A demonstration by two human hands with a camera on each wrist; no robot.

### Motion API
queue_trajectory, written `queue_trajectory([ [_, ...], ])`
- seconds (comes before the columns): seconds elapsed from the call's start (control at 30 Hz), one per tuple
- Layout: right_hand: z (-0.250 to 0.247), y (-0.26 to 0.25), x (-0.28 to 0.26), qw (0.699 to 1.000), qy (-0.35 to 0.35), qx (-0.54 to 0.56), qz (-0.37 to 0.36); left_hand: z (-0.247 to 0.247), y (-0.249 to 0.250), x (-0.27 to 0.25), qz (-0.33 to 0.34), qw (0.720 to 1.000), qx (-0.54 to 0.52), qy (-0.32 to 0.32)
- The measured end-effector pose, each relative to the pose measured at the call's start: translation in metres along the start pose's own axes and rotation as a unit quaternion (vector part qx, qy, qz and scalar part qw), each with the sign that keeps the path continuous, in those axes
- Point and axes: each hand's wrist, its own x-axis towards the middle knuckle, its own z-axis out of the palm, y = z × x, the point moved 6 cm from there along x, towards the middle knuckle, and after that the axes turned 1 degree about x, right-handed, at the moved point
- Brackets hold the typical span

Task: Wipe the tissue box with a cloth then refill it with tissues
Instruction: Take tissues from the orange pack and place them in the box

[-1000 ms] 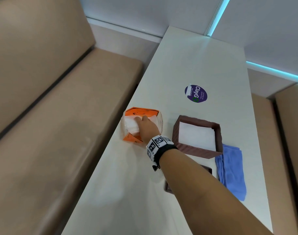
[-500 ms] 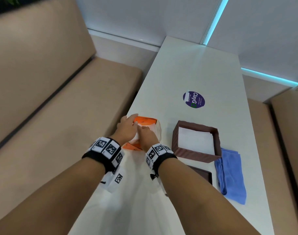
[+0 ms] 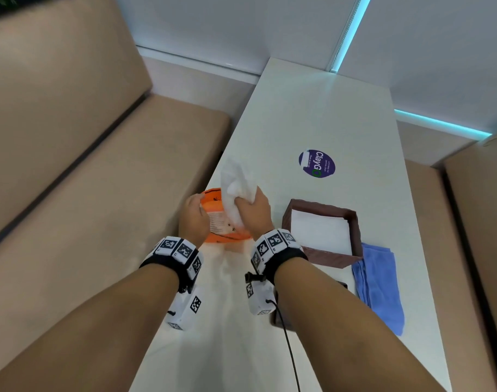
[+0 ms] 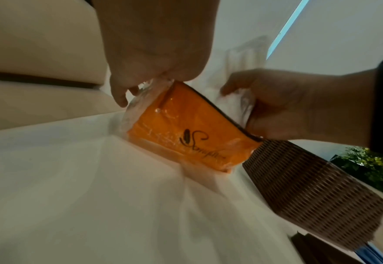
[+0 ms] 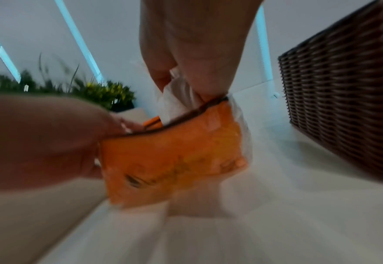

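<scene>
Right hand (image 3: 254,212) gripping tissues (image 3: 236,190) above white table (image 3: 320,114)

- The brown woven tissue box (image 3: 323,247) stands on the white table (image 3: 340,108).
- Left of the box: the orange plastic tissue pack (image 3: 219,222).
- Right of the box, touching it: the folded blue cloth (image 3: 380,287).
- Behind the box: the round purple sticker (image 3: 317,163).
</scene>
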Motion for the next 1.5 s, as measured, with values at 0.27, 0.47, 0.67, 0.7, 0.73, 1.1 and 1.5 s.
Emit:
queue_trajectory([
  [0.27, -0.035, 0.0, -0.003, 0.91, -0.014, 0.404, 0.098, -0.015, 0.05, -0.012, 0.08, 0.991, -0.081, 0.063],
  [0.47, -0.057, -0.003, -0.02, 0.853, -0.048, 0.509, 0.107, 0.03, 0.092, -0.029, -0.194, 0.824, -0.48, -0.23],
  [0.67, -0.085, 0.003, -0.042, 0.882, -0.059, 0.46, 0.082, 0.051, 0.103, -0.042, -0.249, 0.791, -0.499, -0.253],
  [0.7, -0.096, 0.005, -0.044, 0.886, -0.047, 0.454, 0.079, 0.052, 0.103, -0.042, -0.249, 0.799, -0.485, -0.252],
  [0.73, -0.108, 0.009, -0.046, 0.887, -0.023, 0.454, 0.083, 0.052, 0.102, -0.042, -0.252, 0.81, -0.467, -0.247],
  [1.1, -0.166, 0.034, -0.055, 0.973, 0.143, 0.158, 0.09, 0.082, 0.124, -0.051, -0.232, 0.881, -0.371, -0.179],
  [1.5, -0.201, 0.05, -0.063, 0.98, 0.19, 0.011, 0.053, 0.112, 0.149, -0.06, -0.143, 0.955, -0.165, -0.2],
])
